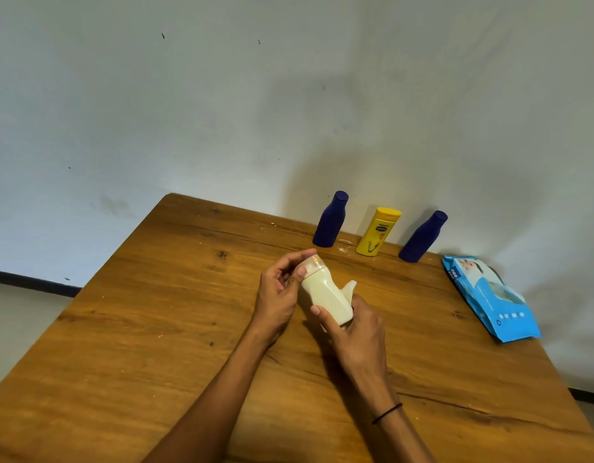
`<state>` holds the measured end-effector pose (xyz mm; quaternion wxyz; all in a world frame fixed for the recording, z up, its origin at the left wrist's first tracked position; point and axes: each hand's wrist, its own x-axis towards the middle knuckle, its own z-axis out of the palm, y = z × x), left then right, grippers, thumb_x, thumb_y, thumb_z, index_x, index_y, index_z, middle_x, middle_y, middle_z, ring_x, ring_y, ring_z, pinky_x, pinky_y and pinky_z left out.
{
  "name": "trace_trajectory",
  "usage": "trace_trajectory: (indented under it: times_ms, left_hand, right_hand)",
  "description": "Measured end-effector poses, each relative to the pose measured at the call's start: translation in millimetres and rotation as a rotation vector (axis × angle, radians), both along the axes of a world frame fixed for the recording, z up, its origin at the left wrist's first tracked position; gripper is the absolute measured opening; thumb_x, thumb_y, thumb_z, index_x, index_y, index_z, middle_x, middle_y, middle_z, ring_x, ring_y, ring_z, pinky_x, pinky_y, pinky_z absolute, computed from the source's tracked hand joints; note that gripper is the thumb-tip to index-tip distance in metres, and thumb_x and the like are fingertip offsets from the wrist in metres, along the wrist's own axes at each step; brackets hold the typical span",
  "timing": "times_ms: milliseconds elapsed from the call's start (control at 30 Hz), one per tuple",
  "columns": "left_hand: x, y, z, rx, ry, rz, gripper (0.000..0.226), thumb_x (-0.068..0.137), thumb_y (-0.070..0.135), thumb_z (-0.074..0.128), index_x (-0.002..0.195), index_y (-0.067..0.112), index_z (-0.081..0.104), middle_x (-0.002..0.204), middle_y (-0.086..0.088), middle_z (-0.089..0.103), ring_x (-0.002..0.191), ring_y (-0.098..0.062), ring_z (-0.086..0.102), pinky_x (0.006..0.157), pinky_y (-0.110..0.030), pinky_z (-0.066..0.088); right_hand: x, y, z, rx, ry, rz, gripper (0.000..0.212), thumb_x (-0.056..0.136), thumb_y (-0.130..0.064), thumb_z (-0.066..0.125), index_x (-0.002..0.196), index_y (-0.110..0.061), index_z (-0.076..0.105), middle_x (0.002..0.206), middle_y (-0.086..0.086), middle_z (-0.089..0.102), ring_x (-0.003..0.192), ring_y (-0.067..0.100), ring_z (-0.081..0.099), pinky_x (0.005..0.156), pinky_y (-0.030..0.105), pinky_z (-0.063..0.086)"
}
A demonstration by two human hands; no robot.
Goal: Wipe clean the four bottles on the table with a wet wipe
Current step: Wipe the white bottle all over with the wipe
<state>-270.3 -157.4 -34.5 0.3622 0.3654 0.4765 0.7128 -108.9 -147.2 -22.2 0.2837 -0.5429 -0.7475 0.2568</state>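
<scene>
Plain home room, wooden table against bare wall

Soft, even light; a broad dim shadow lies on the wall beyond the fingers. Edges bend with wide-angle distortion; slight softness throughout, no glare.

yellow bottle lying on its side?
No, the yellow bottle stands upright at the table's far edge, between two dark blue bottles.
</scene>
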Motion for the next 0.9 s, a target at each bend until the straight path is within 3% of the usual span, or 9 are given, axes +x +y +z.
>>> trace_trajectory:
  times_ms: [167, 300, 400, 467, 567, 633, 700, 800, 900]
  left_hand:
    - [-2, 3, -4, 0.002, -0.057, 0.041, 0.030, 0.102, 0.010, 0.062, 0.130, 0.015, 0.069, 0.127, 0.003, 0.073, 0.121, -0.015, 0.067, 0.093, -0.032, 0.060]
    - [-6, 4, -6, 0.001, -0.083, 0.069, 0.030, 0.101, 0.008, 0.064, 0.126, 0.023, 0.070, 0.127, 0.002, 0.073, 0.121, -0.019, 0.068, 0.093, -0.037, 0.060]
    - [-11, 5, -10, -0.005, -0.047, 0.007, 0.031, 0.102, 0.011, 0.063, 0.129, 0.026, 0.070, 0.131, 0.000, 0.071, 0.122, -0.026, 0.066, 0.095, -0.047, 0.059]
    - [-12, 3, -9, -0.019, -0.011, -0.063, 0.033, 0.102, 0.020, 0.061, 0.134, 0.026, 0.068, 0.134, -0.001, 0.067, 0.121, -0.027, 0.064, 0.089, -0.042, 0.061]
    - [-9, 2, -5, -0.028, 0.060, -0.161, 0.037, 0.104, 0.030, 0.056, 0.140, 0.023, 0.061, 0.134, -0.004, 0.064, 0.113, -0.021, 0.067, 0.078, -0.032, 0.061]
    - [-5, 1, -4, -0.054, 0.081, -0.218, 0.034, 0.108, 0.035, 0.050, 0.140, 0.023, 0.055, 0.130, -0.007, 0.064, 0.099, -0.020, 0.071, 0.068, -0.029, 0.061]
    - [-2, 0, -6, -0.095, 0.102, -0.253, 0.039, 0.105, 0.043, 0.046, 0.140, 0.024, 0.048, 0.122, -0.010, 0.068, 0.082, -0.020, 0.072, 0.060, -0.032, 0.061]
    - [-1, 0, -8, -0.121, 0.147, -0.251, 0.045, 0.104, 0.049, 0.043, 0.139, 0.021, 0.045, 0.114, -0.011, 0.071, 0.075, -0.020, 0.073, 0.058, -0.038, 0.062]
    - [-1, -1, -6, -0.109, 0.169, -0.194, 0.045, 0.104, 0.047, 0.042, 0.138, 0.017, 0.045, 0.108, -0.012, 0.071, 0.070, -0.018, 0.072, 0.055, -0.032, 0.061]
  right_hand:
    - [0, -6, -4, 0.019, 0.119, -0.024, 0.052, 0.080, -0.067, 0.067, 0.113, -0.031, 0.049, 0.110, -0.009, 0.062, 0.102, 0.010, 0.065, 0.065, 0.024, 0.062]
    - [-1, -12, -5, 0.107, 0.225, -0.052, 0.055, 0.091, -0.047, 0.070, 0.136, -0.019, 0.056, 0.117, -0.011, 0.061, 0.107, 0.009, 0.064, 0.068, 0.016, 0.059]
    - [-4, -13, -4, 0.165, 0.256, -0.091, 0.061, 0.096, -0.035, 0.069, 0.150, -0.013, 0.050, 0.130, -0.001, 0.062, 0.119, 0.010, 0.057, 0.086, 0.024, 0.056]
    - [-3, -11, -6, 0.179, 0.267, -0.091, 0.063, 0.101, -0.031, 0.064, 0.158, -0.022, 0.040, 0.140, 0.003, 0.058, 0.125, 0.009, 0.051, 0.094, 0.030, 0.055]
    - [2, -7, -8, 0.202, 0.246, -0.072, 0.060, 0.105, -0.031, 0.054, 0.160, -0.034, 0.031, 0.130, -0.005, 0.051, 0.118, 0.009, 0.052, 0.086, 0.028, 0.056]
    - [6, -4, -9, 0.237, 0.212, -0.066, 0.057, 0.106, -0.028, 0.052, 0.160, -0.033, 0.032, 0.125, -0.006, 0.049, 0.111, 0.009, 0.054, 0.079, 0.016, 0.049]
    - [8, -1, -9, 0.267, 0.188, -0.065, 0.055, 0.107, -0.025, 0.051, 0.159, -0.030, 0.035, 0.125, 0.000, 0.052, 0.111, 0.011, 0.054, 0.075, 0.013, 0.047]
    - [8, 1, -12, 0.335, 0.162, -0.034, 0.051, 0.107, -0.022, 0.049, 0.158, -0.022, 0.042, 0.137, 0.007, 0.055, 0.122, 0.016, 0.056, 0.087, 0.033, 0.061]
    - [5, 3, -16, 0.400, 0.074, 0.029, 0.050, 0.106, -0.022, 0.049, 0.156, -0.017, 0.045, 0.151, 0.009, 0.053, 0.135, 0.022, 0.053, 0.098, 0.046, 0.060]
